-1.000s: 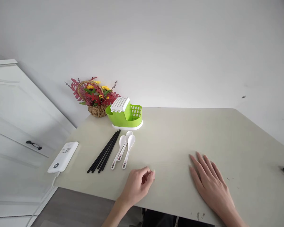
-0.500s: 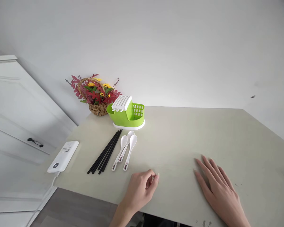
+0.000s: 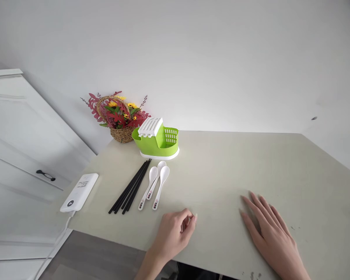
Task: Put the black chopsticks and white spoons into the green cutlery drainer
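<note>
My left hand (image 3: 172,234) rests near the front edge of the table, its fingers curled in and nothing visible in them. Flat on the tabletop to the right lies my right hand (image 3: 273,236), fingers stretched out. Closest to the left hand are three white spoons (image 3: 160,187) with printed handles, bowls pointing away from me. Several black chopsticks (image 3: 130,187) lie in a loose bundle left of the spoons. Behind them stands a green utensil holder (image 3: 147,146) with a white slotted top and white base. Neither hand touches these items.
A wicker basket (image 3: 122,135) of red and yellow flowers stands at the back left. A white power bank (image 3: 80,193) with a cable (image 3: 64,229) lies at the table's left edge. Beside the table (image 3: 221,171) is a white cabinet (image 3: 14,140); a wall rises behind.
The view has shifted very slightly. Both hands and the things on the table stay as they were.
</note>
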Demonstrator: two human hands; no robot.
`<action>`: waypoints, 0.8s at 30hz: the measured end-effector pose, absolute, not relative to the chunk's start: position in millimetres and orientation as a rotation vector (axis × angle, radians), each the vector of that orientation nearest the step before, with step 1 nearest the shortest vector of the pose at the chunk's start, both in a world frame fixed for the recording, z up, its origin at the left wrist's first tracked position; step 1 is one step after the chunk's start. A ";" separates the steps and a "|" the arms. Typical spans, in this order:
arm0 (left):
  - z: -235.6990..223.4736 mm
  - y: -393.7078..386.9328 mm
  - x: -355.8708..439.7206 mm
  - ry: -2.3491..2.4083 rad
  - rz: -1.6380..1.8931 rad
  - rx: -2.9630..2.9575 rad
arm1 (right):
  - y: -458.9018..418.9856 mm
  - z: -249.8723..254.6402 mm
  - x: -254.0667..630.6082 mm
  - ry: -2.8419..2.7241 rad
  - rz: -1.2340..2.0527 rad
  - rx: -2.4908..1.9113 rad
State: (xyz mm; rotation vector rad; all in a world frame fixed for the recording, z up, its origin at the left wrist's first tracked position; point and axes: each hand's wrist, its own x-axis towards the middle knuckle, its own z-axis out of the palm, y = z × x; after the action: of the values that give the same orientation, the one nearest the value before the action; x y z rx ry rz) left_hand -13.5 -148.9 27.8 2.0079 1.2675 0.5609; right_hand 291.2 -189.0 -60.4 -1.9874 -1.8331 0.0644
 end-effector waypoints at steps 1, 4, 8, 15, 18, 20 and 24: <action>27.7 -149.1 -13.4 1.269 0.563 2.012 | -189.0 -61.1 292.4 -1.838 0.069 -1.990; 27.2 -149.8 -13.3 1.268 0.558 2.020 | -189.9 -59.0 291.1 -1.829 0.073 -1.997; 26.9 -150.1 -13.8 1.266 0.551 2.028 | -191.7 -51.6 284.1 -1.803 0.070 -2.001; 27.5 -151.0 -13.9 1.264 0.556 2.030 | -193.1 -49.6 283.4 -1.796 0.081 -1.986; 26.3 -151.5 -14.4 1.271 0.562 2.041 | -193.0 -49.8 284.1 -1.793 0.077 -1.987; 25.3 -151.6 -15.0 1.269 0.566 2.041 | -192.7 -49.7 284.1 -1.793 0.075 -1.986; 25.4 -150.7 -15.0 1.257 0.578 2.031 | -192.4 -49.3 283.3 -1.794 0.077 -1.984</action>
State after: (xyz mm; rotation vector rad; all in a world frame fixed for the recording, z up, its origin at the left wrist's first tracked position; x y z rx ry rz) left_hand -15.0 -150.7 25.4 2.0310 1.2575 0.5783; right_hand 283.3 -192.4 -49.3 -1.9839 -1.7937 0.0770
